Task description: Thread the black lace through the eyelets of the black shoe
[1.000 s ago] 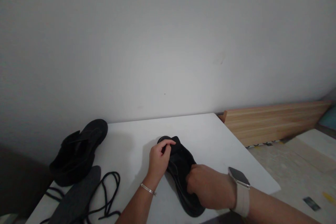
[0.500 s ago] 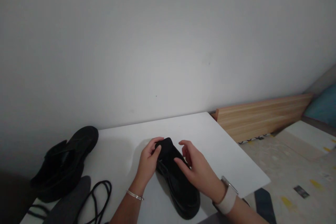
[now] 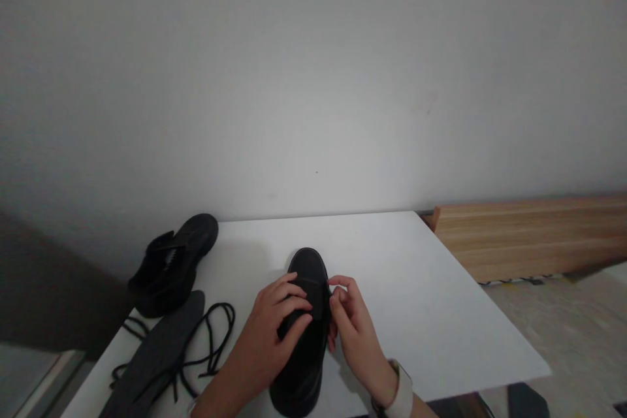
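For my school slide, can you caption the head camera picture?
Both hands, left hand and right hand, grip a black shoe on a white table.

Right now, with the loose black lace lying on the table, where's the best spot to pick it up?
Pinch the black lace at its far loop, coming from above: that curve lies alone on the white table, apart from the insole, while its nearer strands cross it.

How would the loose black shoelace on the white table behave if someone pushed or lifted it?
The shoelace lies in slack loops, so it is probably floppy and would drag rather than slide whole. It looks thin, likely very light. It crosses the insole, so it might snag.
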A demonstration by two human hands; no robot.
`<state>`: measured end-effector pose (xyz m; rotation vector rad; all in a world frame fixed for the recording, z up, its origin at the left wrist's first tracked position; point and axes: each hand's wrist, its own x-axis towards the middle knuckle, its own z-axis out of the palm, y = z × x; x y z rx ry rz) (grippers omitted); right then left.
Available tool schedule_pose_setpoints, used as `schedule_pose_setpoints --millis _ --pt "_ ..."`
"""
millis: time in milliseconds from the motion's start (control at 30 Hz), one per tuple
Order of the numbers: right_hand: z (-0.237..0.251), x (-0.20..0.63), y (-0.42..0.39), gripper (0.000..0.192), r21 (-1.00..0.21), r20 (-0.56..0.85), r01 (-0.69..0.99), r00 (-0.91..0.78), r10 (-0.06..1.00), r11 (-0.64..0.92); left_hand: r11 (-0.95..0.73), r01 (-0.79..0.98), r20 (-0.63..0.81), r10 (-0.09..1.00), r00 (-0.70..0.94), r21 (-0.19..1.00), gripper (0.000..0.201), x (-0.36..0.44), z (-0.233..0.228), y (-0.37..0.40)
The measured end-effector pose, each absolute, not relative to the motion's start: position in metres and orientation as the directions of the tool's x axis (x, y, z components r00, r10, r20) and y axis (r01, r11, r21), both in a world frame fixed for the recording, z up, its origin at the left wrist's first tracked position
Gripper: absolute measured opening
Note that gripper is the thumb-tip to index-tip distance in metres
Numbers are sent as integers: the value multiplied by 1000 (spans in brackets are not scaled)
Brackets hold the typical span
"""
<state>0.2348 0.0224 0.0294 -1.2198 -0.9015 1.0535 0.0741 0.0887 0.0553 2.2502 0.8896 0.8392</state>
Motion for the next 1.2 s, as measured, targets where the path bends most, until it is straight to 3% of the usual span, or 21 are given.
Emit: schedule_pose_setpoints --millis 200,400,600,800,967,1067,1200 --pt "26 242 24 38 -999 52 8 263 963 52 -637 464 353 749 560 616 24 54 55 60" --pt "25 246 25 41 -994 68 97 223 973 47 -529 665 394 845 361 526 18 -18 42 58" --pt "25 246 23 42 -993 63 112 189 980 42 -340 844 206 938 277 414 17 -74 27 69" --pt "22 249 19 43 -980 106 187 175 979 73 -219 922 -55 967 249 319 21 -67 29 71" --pt "21 251 14 44 -962 135 257 150 979 93 -223 932 -88 962 257 285 8 -43 29 72" --pt "22 253 9 41 -950 165 292 179 970 108 -240 901 -12 965 262 361 11 -38 33 74" --pt "29 254 -3 29 -954 226 268 343 912 136 -208 700 173 977 122 683 16 -39 57 67"
